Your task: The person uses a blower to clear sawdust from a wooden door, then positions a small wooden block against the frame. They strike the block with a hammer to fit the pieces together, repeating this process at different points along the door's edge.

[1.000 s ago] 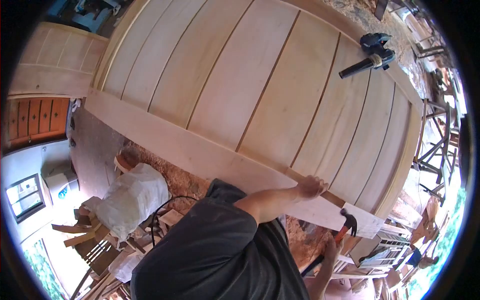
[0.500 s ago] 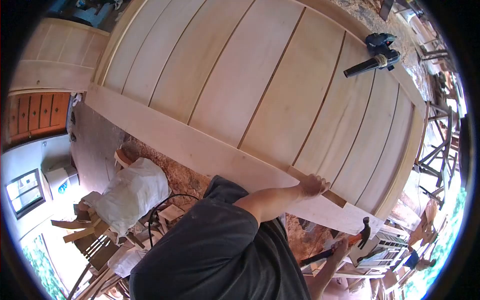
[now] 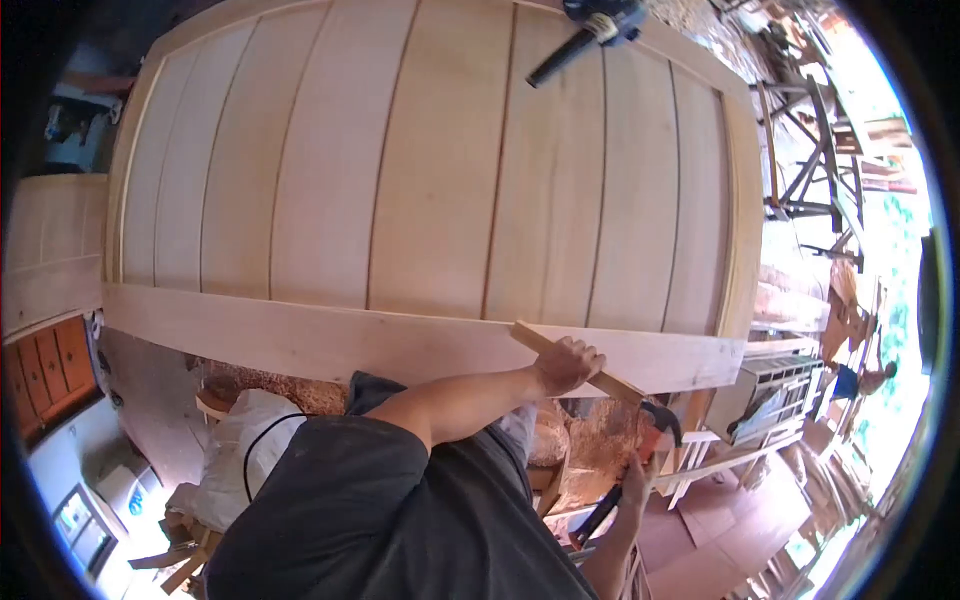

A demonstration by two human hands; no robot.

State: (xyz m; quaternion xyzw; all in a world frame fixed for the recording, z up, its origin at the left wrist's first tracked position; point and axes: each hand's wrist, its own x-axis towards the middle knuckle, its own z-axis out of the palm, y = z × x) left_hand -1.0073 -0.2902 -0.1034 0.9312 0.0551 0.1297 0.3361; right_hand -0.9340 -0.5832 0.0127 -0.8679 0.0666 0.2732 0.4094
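My left hand (image 3: 568, 366) is closed round a short wooden strip (image 3: 618, 387), which slants across the near rail (image 3: 300, 328) of a large wooden panel (image 3: 430, 180) and sticks out past its edge. In my right hand (image 3: 637, 480) is a hammer (image 3: 657, 437) with an orange and black handle, gripped partway along. The hammer's head is right at the outer end of the strip. A black blower (image 3: 603, 22) lies on the far side of the panel, its nozzle pointing toward me.
Wood shavings (image 3: 600, 450) cover the ground below the panel's near edge. A white sack (image 3: 240, 450) and wood offcuts (image 3: 190, 540) stand at lower left. Dark trestles (image 3: 815, 160) and stacked slatted pieces (image 3: 770, 395) are on the right. Further off at right is another person (image 3: 860, 382).
The strip has swung from lying along the panel's inner edge to slanting out over the rail. The hammer's head has come to its end. My view has turned, shifting the panel leftward.
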